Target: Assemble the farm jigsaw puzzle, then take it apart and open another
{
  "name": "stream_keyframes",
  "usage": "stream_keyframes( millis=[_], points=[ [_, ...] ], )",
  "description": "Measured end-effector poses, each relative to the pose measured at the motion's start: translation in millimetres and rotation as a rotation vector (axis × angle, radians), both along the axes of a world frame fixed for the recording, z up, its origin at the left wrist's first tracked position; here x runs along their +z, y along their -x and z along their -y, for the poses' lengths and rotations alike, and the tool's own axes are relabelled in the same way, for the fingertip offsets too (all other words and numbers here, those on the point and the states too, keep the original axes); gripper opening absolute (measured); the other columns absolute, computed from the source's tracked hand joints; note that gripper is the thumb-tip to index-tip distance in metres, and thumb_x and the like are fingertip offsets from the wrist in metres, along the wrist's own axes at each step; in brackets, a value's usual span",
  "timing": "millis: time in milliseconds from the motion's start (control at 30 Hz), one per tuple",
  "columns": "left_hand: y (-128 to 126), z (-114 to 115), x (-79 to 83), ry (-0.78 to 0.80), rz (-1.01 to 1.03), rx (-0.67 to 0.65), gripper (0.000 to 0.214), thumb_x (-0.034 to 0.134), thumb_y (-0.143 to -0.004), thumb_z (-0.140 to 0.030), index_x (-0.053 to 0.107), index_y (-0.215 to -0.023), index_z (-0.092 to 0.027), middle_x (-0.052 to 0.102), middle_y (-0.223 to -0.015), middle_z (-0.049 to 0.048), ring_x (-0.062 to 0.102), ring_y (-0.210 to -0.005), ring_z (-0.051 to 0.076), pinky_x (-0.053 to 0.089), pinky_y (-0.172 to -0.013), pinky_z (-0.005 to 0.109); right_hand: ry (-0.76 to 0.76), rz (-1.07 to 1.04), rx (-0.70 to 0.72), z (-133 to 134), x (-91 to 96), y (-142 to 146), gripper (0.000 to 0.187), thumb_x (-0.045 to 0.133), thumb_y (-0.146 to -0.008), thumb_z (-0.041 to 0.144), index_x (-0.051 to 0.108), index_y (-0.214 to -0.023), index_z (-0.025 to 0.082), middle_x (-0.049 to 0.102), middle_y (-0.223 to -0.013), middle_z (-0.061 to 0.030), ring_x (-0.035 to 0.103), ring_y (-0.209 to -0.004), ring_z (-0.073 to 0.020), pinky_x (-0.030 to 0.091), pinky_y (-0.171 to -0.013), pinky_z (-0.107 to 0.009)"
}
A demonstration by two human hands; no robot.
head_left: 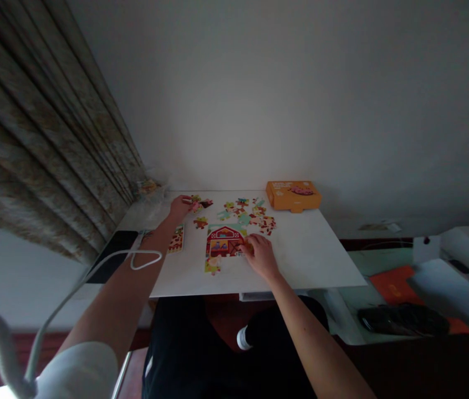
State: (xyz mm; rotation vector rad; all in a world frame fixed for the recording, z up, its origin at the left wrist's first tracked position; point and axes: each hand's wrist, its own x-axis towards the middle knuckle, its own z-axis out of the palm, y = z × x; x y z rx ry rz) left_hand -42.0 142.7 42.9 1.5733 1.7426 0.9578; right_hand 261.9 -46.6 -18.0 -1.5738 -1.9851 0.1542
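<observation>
Toward the back left of the table, my left hand (pixel 180 207) reaches out with its fingers closed at a pink and green puzzle piece (pixel 195 207). A dark and pink piece (pixel 207 204) lies just beyond. The partly joined barn puzzle (pixel 223 246), red with a white-trimmed roof, lies flat near the table's front. Over its right edge, my right hand (pixel 260 253) has bent, closed fingers; what sits under them is too small to make out. Several loose puzzle pieces (pixel 243 218) are scattered behind the barn, and one brown piece (pixel 200 222) lies to its left.
An orange puzzle box (pixel 293 196) stands at the back right of the white table (pixel 309 249). Under my left forearm lies a picture card (pixel 177 238), beside a dark flat object (pixel 120 249). A white cable (pixel 110 255) loops near that arm. Clear plastic wrapping (pixel 153 199) sits by the curtain.
</observation>
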Motion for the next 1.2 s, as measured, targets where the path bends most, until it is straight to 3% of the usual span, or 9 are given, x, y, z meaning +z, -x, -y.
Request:
stream_keyframes(
  millis=[167, 400, 567, 733, 833, 967, 1100, 1200],
  points=[
    [-17, 26, 4.4, 0.054, 0.366, 0.059, 0.027, 0.075, -0.08, -0.014, 0.065, -0.106, -0.014, 0.077, -0.102, 0.013, 0.076, -0.099, 0.023, 0.063, -0.09, 0.037, -0.024, -0.085, -0.008, -1, 1.1, -3, 0.03, 0.056, -0.102, 0.044, 0.07, -0.116, 0.021, 0.072, -0.117, -0.0132, 0.064, -0.114, -0.0287, 0.049, -0.101, -0.044],
    [-92, 109, -20.8, 0.218, 0.837, -0.076, 0.019, 0.08, -0.077, -0.018, 0.071, -0.094, -0.015, 0.077, -0.1, 0.0092, 0.075, -0.099, 0.021, 0.061, -0.1, 0.039, -0.034, -0.286, -0.08, 5, 5.4, -6, 0.037, 0.052, -0.102, 0.049, 0.069, -0.116, 0.02, 0.075, -0.105, -0.0118, 0.069, -0.094, -0.025, 0.054, -0.089, -0.038],
    [-129, 160, -31.4, 0.308, 0.987, -0.186, 0.018, 0.082, -0.075, -0.026, 0.074, -0.089, -0.017, 0.077, -0.099, 0.0069, 0.074, -0.097, 0.019, 0.06, -0.1, 0.038, 0.077, -0.483, -0.061, 9, 8.4, -7, 0.048, 0.051, -0.099, 0.058, 0.068, -0.123, 0.02, 0.075, -0.087, -0.0052, 0.064, -0.064, -0.0187, 0.053, -0.068, -0.031],
    [-145, 185, -38.1, 0.349, 1.007, -0.202, 0.022, 0.083, -0.075, -0.031, 0.078, -0.092, -0.018, 0.078, -0.101, 0.0075, 0.073, -0.097, 0.02, 0.059, -0.099, 0.039, 0.248, -0.696, 0.059, 8, 14.9, -8, 0.049, 0.059, -0.093, 0.068, 0.076, -0.1, 0.022, 0.077, -0.08, -0.004, 0.069, -0.071, -0.0214, 0.055, -0.067, -0.031],
    [-149, 190, -46.1, 0.322, 0.933, -0.225, 0.016, 0.081, -0.078, -0.03, 0.077, -0.09, -0.019, 0.078, -0.1, 0.0059, 0.073, -0.095, 0.019, 0.059, -0.098, 0.038, 0.307, -0.796, 0.108, 5, 14.8, -11, 0.051, 0.065, -0.087, 0.071, 0.075, -0.089, 0.021, 0.079, -0.086, -0.0062, 0.073, -0.08, -0.0242, 0.058, -0.075, -0.035],
    [-137, 177, -49.7, 0.19, 0.651, -0.229, 0.01, 0.071, -0.086, -0.027, 0.075, -0.093, -0.021, 0.078, -0.092, 0.0052, 0.074, -0.085, 0.02, 0.061, -0.087, 0.037, 0.237, -0.97, 0.027, -2, 6.8, -17, 0.059, 0.064, -0.081, 0.079, 0.07, -0.092, 0.022, 0.08, -0.1, -0.0103, 0.075, -0.093, -0.0284, 0.061, -0.083, -0.043],
    [-104, 132, -33.8, -0.103, 0.079, -0.206, 0.017, 0.06, -0.091, -0.022, 0.075, -0.099, -0.021, 0.077, -0.103, 0.0075, 0.073, -0.098, 0.023, 0.057, -0.096, 0.039, 0.088, -0.929, -0.131, -5, -3.6, -20, 0.059, 0.055, -0.089, 0.077, 0.068, -0.103, 0.022, 0.078, -0.105, -0.0128, 0.074, -0.096, -0.0282, 0.061, -0.084, -0.043],
    [-78, 87, -18.9, -0.148, -0.372, -0.197, 0.028, 0.052, -0.094, -0.017, 0.074, -0.112, -0.018, 0.073, -0.119, 0.0119, 0.068, -0.115, 0.025, 0.05, -0.108, 0.039, 0.022, -0.766, -0.19, -6, -10.0, -20, 0.052, 0.052, -0.097, 0.067, 0.068, -0.116, 0.021, 0.077, -0.107, -0.0133, 0.073, -0.097, -0.0283, 0.059, -0.087, -0.043]
  ],
)
